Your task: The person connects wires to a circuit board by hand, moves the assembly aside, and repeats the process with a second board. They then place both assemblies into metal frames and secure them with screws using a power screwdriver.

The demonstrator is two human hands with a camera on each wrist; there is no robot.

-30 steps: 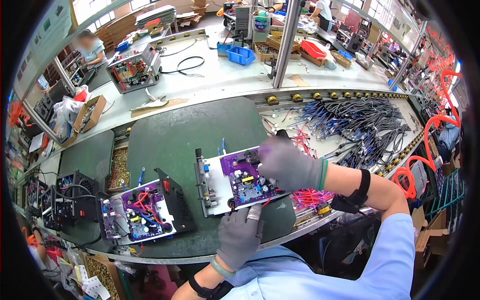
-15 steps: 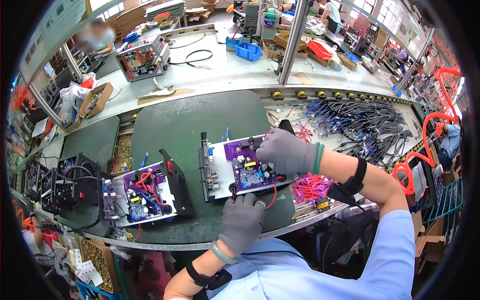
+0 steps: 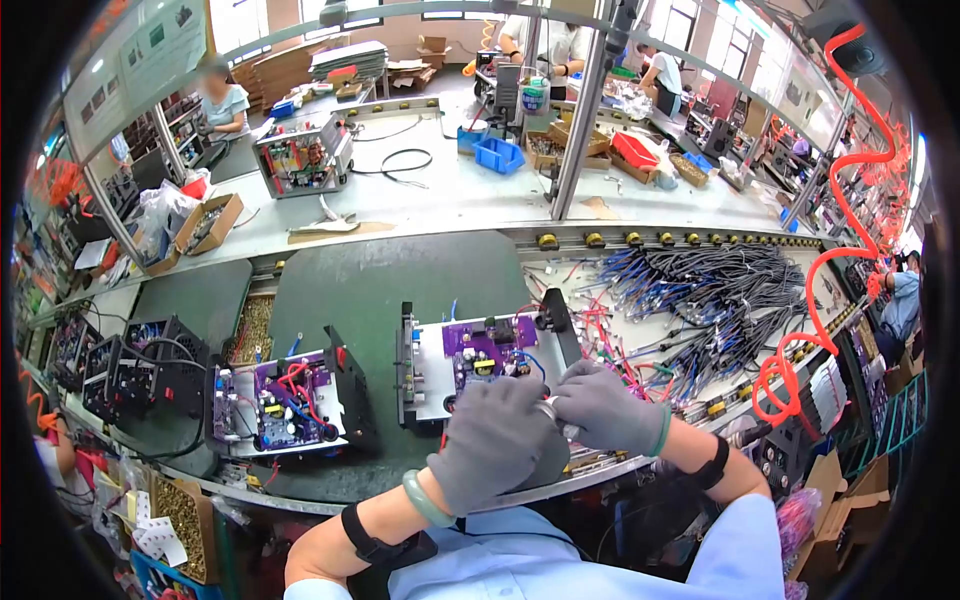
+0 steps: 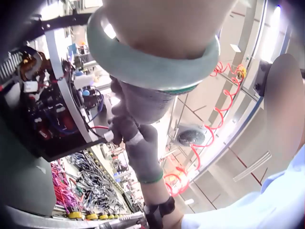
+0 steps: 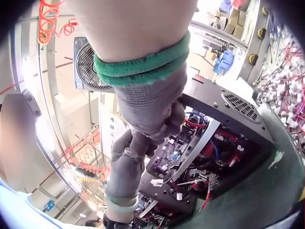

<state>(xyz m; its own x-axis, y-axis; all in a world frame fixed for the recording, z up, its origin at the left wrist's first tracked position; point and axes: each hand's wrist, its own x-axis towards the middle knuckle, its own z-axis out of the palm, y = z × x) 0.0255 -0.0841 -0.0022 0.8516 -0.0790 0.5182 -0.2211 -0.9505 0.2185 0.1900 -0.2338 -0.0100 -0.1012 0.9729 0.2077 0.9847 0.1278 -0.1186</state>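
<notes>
In the head view, the gloved left hand [image 3: 493, 442] and gloved right hand [image 3: 615, 412] meet at the front right of an opened unit with a purple circuit board [image 3: 490, 338]. The right fingers curl round a small silver-white piece [image 3: 549, 407] against the left hand's fingertips. Both wrist views show the hands touching: the left wrist view has the right hand [image 4: 144, 155] below the left, and the right wrist view has the left hand [image 5: 125, 174] below the right. Whether the left fingers pinch anything is hidden.
A second opened unit [image 3: 275, 408] lies to the left, with black housings [image 3: 150, 375] beyond it. Bundled cables [image 3: 715, 285] fill the right side of the bench. A red coiled hose [image 3: 830, 265] hangs at right. Yellow rollers [image 3: 595, 241] line the rail behind.
The right hand has left the purple board and come down to the left hand, which has moved slightly right. The black end plate and a blue wire at the unit's right show more fully.
</notes>
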